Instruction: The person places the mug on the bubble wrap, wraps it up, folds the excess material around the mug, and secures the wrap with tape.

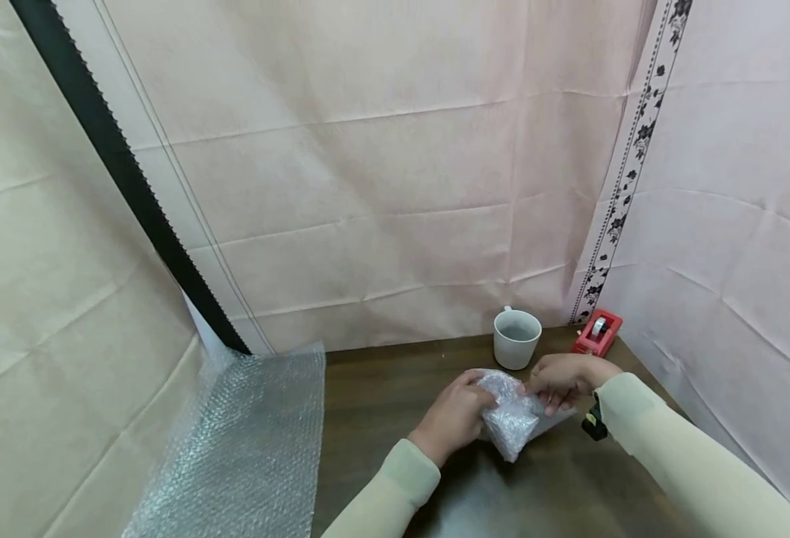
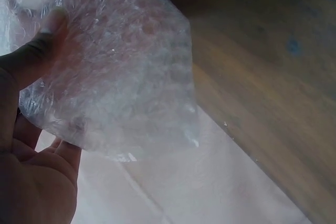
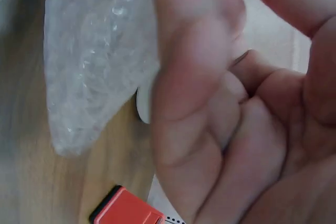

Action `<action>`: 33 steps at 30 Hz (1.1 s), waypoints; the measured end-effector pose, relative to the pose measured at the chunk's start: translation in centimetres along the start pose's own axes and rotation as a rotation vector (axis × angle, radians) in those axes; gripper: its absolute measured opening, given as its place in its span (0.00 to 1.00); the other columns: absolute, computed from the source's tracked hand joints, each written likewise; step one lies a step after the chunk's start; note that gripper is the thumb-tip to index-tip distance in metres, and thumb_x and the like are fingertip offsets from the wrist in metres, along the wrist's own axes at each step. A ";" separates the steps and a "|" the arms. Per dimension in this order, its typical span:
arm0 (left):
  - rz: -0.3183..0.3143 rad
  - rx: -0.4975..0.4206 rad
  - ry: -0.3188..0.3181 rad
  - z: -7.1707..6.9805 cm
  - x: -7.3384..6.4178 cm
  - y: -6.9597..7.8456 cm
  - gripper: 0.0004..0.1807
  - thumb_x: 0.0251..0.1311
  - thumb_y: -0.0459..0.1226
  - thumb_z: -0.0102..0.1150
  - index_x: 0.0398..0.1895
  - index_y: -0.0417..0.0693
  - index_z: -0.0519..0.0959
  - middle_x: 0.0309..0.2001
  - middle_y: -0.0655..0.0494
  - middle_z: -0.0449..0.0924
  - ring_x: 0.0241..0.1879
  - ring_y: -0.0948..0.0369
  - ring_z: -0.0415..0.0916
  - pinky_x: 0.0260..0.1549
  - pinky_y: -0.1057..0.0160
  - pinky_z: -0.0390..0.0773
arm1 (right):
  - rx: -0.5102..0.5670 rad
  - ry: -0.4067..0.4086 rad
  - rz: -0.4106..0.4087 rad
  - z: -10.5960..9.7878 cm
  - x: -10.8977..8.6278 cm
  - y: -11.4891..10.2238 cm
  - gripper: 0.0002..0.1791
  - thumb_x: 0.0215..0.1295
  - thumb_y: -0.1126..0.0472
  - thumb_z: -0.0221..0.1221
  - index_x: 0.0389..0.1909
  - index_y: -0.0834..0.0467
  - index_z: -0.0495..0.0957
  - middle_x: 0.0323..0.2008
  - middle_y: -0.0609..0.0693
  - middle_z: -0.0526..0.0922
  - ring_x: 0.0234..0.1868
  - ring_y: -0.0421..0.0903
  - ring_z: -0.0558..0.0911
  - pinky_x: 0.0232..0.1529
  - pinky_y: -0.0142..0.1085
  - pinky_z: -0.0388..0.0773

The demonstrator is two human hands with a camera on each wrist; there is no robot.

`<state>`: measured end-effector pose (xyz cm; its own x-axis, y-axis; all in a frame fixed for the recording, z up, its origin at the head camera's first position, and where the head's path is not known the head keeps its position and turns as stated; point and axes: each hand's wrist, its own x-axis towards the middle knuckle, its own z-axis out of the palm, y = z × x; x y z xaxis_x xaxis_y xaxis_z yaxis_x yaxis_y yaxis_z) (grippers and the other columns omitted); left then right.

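A bundle in clear bubble wrap (image 1: pixel 510 424) is held up over the brown table, between both hands. My left hand (image 1: pixel 454 415) grips its left side; in the left wrist view the thumb (image 2: pixel 54 22) presses on the wrap, with the other fingers underneath. What lies inside is blurred by the plastic. On the opposite side, my right hand (image 1: pixel 566 379) pinches the wrap near a loose flap (image 1: pixel 554 421). The right wrist view shows its curled fingers (image 3: pixel 197 77) beside a hanging corner of bubble wrap (image 3: pixel 94 61).
A white mug (image 1: pixel 516 340) stands upright just behind the hands. Right of it, a red tape dispenser (image 1: pixel 596 334) sits near the table's back right corner. A long sheet of bubble wrap (image 1: pixel 253 448) covers the table's left side. Cloth walls (image 1: pixel 395 187) enclose the back and sides.
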<state>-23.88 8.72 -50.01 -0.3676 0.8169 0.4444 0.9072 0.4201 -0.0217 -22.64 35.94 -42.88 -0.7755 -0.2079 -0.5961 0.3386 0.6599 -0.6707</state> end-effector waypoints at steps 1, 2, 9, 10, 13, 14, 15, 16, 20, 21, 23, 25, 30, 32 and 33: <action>-0.003 0.004 0.000 -0.1 -0.1 0.1 0.13 0.58 0.27 0.78 0.39 0.56 0.93 0.38 0.66 0.95 0.42 0.71 0.91 0.83 0.58 0.74 | 0.010 -0.008 -0.013 0.2 0.0 0.1 0.18 0.83 0.48 0.65 0.30 0.51 0.80 0.23 0.45 0.82 0.24 0.38 0.83 0.27 0.29 0.77; -0.003 0.011 -0.003 -0.1 -0.2 0.2 0.13 0.58 0.26 0.77 0.38 0.56 0.92 0.37 0.67 0.95 0.41 0.71 0.90 0.83 0.58 0.75 | 0.016 -0.015 -0.026 0.3 -0.1 0.2 0.19 0.84 0.48 0.64 0.30 0.51 0.80 0.23 0.45 0.82 0.24 0.38 0.83 0.27 0.29 0.77; 0.003 0.026 -0.007 -0.4 -0.4 0.6 0.13 0.54 0.27 0.79 0.34 0.56 0.90 0.32 0.67 0.91 0.37 0.70 0.88 0.83 0.57 0.75 | 0.015 0.025 -0.083 1.3 -0.6 0.5 0.24 0.88 0.43 0.59 0.30 0.52 0.80 0.23 0.45 0.81 0.24 0.39 0.82 0.27 0.30 0.76; 0.002 0.035 -0.008 -0.4 -0.4 0.6 0.13 0.54 0.27 0.79 0.34 0.56 0.90 0.32 0.67 0.91 0.37 0.70 0.88 0.83 0.57 0.75 | 0.010 0.044 -0.086 1.5 -0.5 0.5 0.24 0.87 0.43 0.59 0.29 0.52 0.79 0.23 0.45 0.80 0.24 0.40 0.81 0.26 0.30 0.75; -0.007 0.046 -0.018 -0.4 -0.4 0.6 0.12 0.55 0.29 0.79 0.35 0.57 0.90 0.32 0.67 0.92 0.38 0.70 0.89 0.83 0.57 0.74 | -0.008 0.096 -0.093 2.0 -0.3 0.5 0.22 0.85 0.44 0.62 0.27 0.50 0.78 0.21 0.45 0.78 0.23 0.40 0.78 0.26 0.30 0.74; -0.010 0.048 -0.024 -0.4 -0.3 0.6 0.12 0.55 0.29 0.80 0.36 0.57 0.91 0.33 0.67 0.92 0.39 0.70 0.89 0.83 0.57 0.74 | -0.006 0.111 -0.088 2.2 -0.2 0.4 0.22 0.84 0.45 0.64 0.27 0.50 0.78 0.21 0.45 0.77 0.23 0.41 0.78 0.26 0.31 0.74; -0.014 0.047 -0.030 -0.4 -0.3 0.6 0.12 0.56 0.31 0.81 0.37 0.57 0.91 0.34 0.67 0.92 0.40 0.70 0.89 0.84 0.57 0.73 | -0.009 0.125 -0.089 2.2 -0.2 0.4 0.22 0.83 0.45 0.64 0.27 0.50 0.78 0.21 0.45 0.77 0.23 0.41 0.78 0.26 0.31 0.74; -0.020 0.049 -0.034 -0.3 -0.3 0.6 0.11 0.56 0.32 0.82 0.38 0.57 0.91 0.35 0.67 0.93 0.41 0.70 0.89 0.84 0.57 0.73 | -0.016 0.142 -0.088 2.2 -0.3 0.3 0.22 0.83 0.45 0.64 0.27 0.50 0.78 0.22 0.45 0.78 0.24 0.42 0.78 0.27 0.32 0.74; -0.038 0.042 -0.024 -0.3 -0.7 0.3 0.13 0.57 0.37 0.86 0.42 0.58 0.91 0.38 0.67 0.93 0.43 0.70 0.89 0.83 0.57 0.73 | -0.031 0.197 -0.099 2.4 -0.5 0.0 0.22 0.84 0.43 0.63 0.31 0.53 0.78 0.26 0.48 0.79 0.29 0.46 0.80 0.30 0.36 0.75; -0.045 0.032 -0.011 -0.2 -0.9 0.1 0.13 0.56 0.38 0.87 0.43 0.57 0.92 0.39 0.67 0.93 0.43 0.71 0.89 0.82 0.57 0.73 | -0.034 0.213 -0.110 2.3 -0.5 -0.2 0.23 0.85 0.42 0.62 0.33 0.54 0.78 0.27 0.48 0.80 0.30 0.47 0.80 0.30 0.36 0.75; -0.059 0.005 0.016 -0.2 -1.2 -0.2 0.15 0.54 0.38 0.89 0.44 0.56 0.92 0.40 0.67 0.94 0.44 0.70 0.90 0.81 0.57 0.74 | -0.020 0.243 -0.131 2.3 -0.6 -0.4 0.24 0.85 0.40 0.61 0.36 0.56 0.78 0.28 0.49 0.80 0.32 0.48 0.80 0.31 0.37 0.75; -0.078 -0.029 0.042 -0.2 -1.6 -0.6 0.17 0.53 0.38 0.90 0.44 0.55 0.93 0.41 0.66 0.95 0.45 0.70 0.91 0.80 0.57 0.75 | -0.001 0.274 -0.159 2.3 -0.7 -0.6 0.24 0.86 0.39 0.61 0.40 0.57 0.79 0.31 0.50 0.81 0.35 0.48 0.81 0.33 0.38 0.76; -0.128 -0.067 0.072 -0.7 -2.7 -1.7 0.18 0.55 0.40 0.91 0.47 0.54 0.93 0.45 0.64 0.97 0.48 0.67 0.93 0.80 0.56 0.75 | 0.018 0.300 -0.290 2.8 -0.8 -0.4 0.19 0.87 0.47 0.61 0.55 0.61 0.80 0.46 0.54 0.85 0.47 0.50 0.83 0.44 0.43 0.84; -0.149 -0.071 0.079 -0.8 -3.4 -2.1 0.19 0.55 0.40 0.91 0.49 0.54 0.93 0.46 0.63 0.97 0.50 0.66 0.93 0.80 0.56 0.76 | 0.024 0.286 -0.361 3.4 -0.7 -0.1 0.19 0.86 0.52 0.62 0.61 0.63 0.78 0.54 0.58 0.85 0.53 0.51 0.83 0.49 0.45 0.86; -0.159 -0.070 0.082 -0.9 -3.7 -2.4 0.19 0.55 0.40 0.91 0.49 0.53 0.93 0.47 0.63 0.97 0.51 0.66 0.93 0.80 0.56 0.76 | 0.025 0.278 -0.400 3.7 -0.6 0.1 0.20 0.85 0.54 0.64 0.64 0.64 0.77 0.57 0.60 0.84 0.56 0.52 0.82 0.51 0.45 0.86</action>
<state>-24.52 4.31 -50.76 -0.4923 0.7064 0.5086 0.8519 0.5108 0.1153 -20.20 33.42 -44.25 -0.9592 -0.2389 -0.1513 -0.0050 0.5492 -0.8357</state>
